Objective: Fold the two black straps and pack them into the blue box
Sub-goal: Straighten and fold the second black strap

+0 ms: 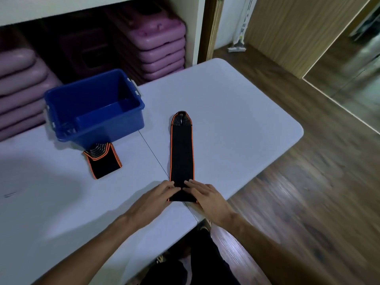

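A long black strap with orange edges [182,153] lies flat on the white table [236,120], running away from me. Its near end rests under my fingers. My left hand [158,196] and my right hand [205,196] press flat on that near end, fingertips almost meeting. A second black strap [103,163] lies folded into a short bundle to the left, just in front of the blue box [131,120]. The blue box stands open at the back left and nothing shows inside it.
Behind the table, shelves hold stacked purple step platforms [160,48]. The table's rounded right edge [296,136] drops to a wooden floor. A seam line crosses the tabletop beside the long strap. My legs show below the near edge.
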A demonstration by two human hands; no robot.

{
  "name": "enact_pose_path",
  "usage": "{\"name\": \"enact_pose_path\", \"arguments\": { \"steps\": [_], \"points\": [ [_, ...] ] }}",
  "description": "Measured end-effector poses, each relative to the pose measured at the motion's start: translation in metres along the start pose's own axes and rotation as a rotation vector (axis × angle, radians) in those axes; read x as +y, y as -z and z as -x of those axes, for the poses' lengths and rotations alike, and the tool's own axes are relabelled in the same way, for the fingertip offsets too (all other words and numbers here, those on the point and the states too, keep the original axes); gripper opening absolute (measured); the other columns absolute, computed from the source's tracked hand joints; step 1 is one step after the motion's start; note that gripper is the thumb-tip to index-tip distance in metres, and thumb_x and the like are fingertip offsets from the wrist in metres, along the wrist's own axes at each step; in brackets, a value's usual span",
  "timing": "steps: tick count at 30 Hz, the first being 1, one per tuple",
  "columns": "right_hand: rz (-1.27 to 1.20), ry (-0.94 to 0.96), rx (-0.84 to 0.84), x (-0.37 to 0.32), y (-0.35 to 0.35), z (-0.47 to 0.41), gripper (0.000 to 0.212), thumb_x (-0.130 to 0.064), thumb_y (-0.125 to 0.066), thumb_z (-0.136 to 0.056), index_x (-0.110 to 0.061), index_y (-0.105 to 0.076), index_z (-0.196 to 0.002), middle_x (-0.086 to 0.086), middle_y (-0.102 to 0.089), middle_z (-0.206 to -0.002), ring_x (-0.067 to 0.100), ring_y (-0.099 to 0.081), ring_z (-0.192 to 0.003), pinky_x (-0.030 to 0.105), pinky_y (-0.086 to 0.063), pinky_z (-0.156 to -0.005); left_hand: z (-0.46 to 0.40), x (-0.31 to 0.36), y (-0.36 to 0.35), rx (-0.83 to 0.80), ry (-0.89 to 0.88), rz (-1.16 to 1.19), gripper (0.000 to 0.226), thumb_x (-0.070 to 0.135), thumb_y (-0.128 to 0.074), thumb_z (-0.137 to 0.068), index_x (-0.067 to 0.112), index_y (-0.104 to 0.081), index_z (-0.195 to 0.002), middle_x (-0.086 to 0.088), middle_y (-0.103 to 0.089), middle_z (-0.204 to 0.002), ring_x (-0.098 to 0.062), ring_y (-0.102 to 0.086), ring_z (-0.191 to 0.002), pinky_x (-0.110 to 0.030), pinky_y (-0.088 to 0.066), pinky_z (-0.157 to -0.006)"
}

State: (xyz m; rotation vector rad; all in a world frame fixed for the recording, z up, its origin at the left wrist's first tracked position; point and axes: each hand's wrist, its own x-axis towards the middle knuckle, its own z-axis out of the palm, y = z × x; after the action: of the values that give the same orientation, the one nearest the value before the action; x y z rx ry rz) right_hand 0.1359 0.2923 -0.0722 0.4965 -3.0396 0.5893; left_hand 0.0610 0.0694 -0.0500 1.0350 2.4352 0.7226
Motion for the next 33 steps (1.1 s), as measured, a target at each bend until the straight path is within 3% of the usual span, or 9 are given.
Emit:
{"name": "enact_pose_path", "arguments": {
  "steps": [3, 6, 9, 12, 19, 24, 27, 31, 33],
  "points": [
    [-0.205, -0.139, -0.026, -0.003, 0.013, -0.008, 0.049, -0.049, -0.049, -0.096, -0.015, -0.055, -0.132, -0.002, -0.06, -0.137, 0.013, -0.052, -0.128, 0.03, -0.045, -0.102, -0.006, 0.009, 0.014, 0.06, 0.02, 0.054, 0.038, 0.05, -0.037, -0.094, 0.033, -0.048, -0.126, 0.011, -0.06, -0.117, -0.009, -0.061, -0.1, -0.027, -0.048, -0.085],
    [-0.391, -0.311, -0.056, -0.006, 0.026, -0.016, 0.035, -0.042, -0.055, -0.097, -0.018, -0.054, -0.122, -0.001, -0.068, -0.114, 0.018, -0.063, -0.098, 0.027, -0.049, -0.084, -0.012, 0.015, 0.024, 0.049, 0.126, 0.189, 0.029, 0.046, -0.047, -0.095, 0.038, -0.039, -0.121, 0.007, -0.065, -0.097, -0.015, -0.061, -0.077, -0.033, -0.051, -0.074],
    [-0.422, -0.331, -0.046, -0.003, 0.031, -0.022, 0.027, -0.038, -0.055, -0.098, -0.016, -0.059, -0.113, 0.0, -0.07, -0.093, 0.017, -0.063, -0.078, 0.029, -0.049, -0.072, -0.014, 0.018, 0.028, 0.068, 0.102, 0.148, 0.045, 0.038, -0.058, -0.093, 0.036, -0.034, -0.131, 0.016, -0.056, -0.116, -0.016, -0.064, -0.091, -0.031, -0.052, -0.083],
    [-0.414, -0.318, -0.044, 0.003, 0.034, -0.027, 0.025, -0.035, -0.053, -0.099, -0.013, -0.061, -0.108, 0.004, -0.067, -0.075, 0.023, -0.059, -0.065, 0.035, -0.047, -0.063, -0.02, 0.016, 0.027, 0.111, 0.024, -0.006, 0.035, 0.033, -0.057, -0.095, 0.036, -0.037, -0.124, 0.01, -0.059, -0.111, -0.018, -0.064, -0.087, -0.029, -0.051, -0.072],
    [-0.546, -0.372, -0.047, 0.011, 0.035, -0.037, 0.028, -0.051, -0.051, -0.095, -0.035, -0.052, -0.118, 0.004, -0.072, -0.079, 0.023, -0.068, -0.071, 0.039, -0.055, -0.068, -0.046, 0.012, 0.048, 0.0, 0.073, 0.11, 0.014, 0.032, -0.055, -0.095, 0.021, -0.059, -0.101, 0.002, -0.063, -0.08, -0.015, -0.058, -0.072, -0.034, -0.048, -0.065],
    [-0.669, -0.476, -0.02, 0.015, 0.04, -0.051, 0.043, -0.04, -0.059, -0.093, -0.037, -0.041, -0.131, -0.006, -0.067, -0.084, 0.015, -0.067, -0.074, 0.03, -0.056, -0.071, -0.078, 0.001, 0.062, -0.094, 0.197, 0.215, 0.029, 0.037, -0.058, -0.093, 0.009, -0.058, -0.088, -0.002, -0.055, -0.075, -0.011, -0.049, -0.064, -0.023, -0.036, -0.059],
    [-0.711, -0.559, 0.038, 0.016, 0.041, -0.063, 0.045, -0.032, -0.06, -0.094, -0.034, -0.043, -0.135, -0.004, -0.065, -0.083, 0.009, -0.065, -0.073, 0.021, -0.052, -0.068, -0.094, -0.004, 0.062, -0.031, 0.245, 0.273, 0.019, 0.034, -0.062, -0.091, 0.019, -0.055, -0.1, 0.006, -0.06, -0.084, -0.008, -0.057, -0.071, -0.017, -0.04, -0.059],
    [-0.65, -0.658, 0.064, 0.014, 0.035, -0.073, 0.04, -0.031, -0.058, -0.093, -0.028, -0.047, -0.132, 0.009, -0.066, -0.074, 0.019, -0.063, -0.071, 0.037, -0.055, -0.069, -0.098, -0.003, 0.048, 0.092, 0.311, 0.217, 0.039, 0.036, -0.061, -0.091, 0.026, -0.04, -0.122, 0.007, -0.056, -0.09, -0.016, -0.056, -0.079, -0.026, -0.046, -0.066],
    [-0.634, -0.703, 0.079, 0.015, 0.032, -0.072, 0.039, -0.033, -0.057, -0.093, -0.03, -0.047, -0.13, 0.006, -0.063, -0.066, 0.017, -0.063, -0.066, 0.033, -0.053, -0.064, -0.097, -0.003, 0.038, 0.157, 0.304, 0.131, 0.047, 0.038, -0.06, -0.091, 0.027, -0.038, -0.131, 0.002, -0.054, -0.109, -0.018, -0.055, -0.097, -0.032, -0.05, -0.081]
  ]
}}
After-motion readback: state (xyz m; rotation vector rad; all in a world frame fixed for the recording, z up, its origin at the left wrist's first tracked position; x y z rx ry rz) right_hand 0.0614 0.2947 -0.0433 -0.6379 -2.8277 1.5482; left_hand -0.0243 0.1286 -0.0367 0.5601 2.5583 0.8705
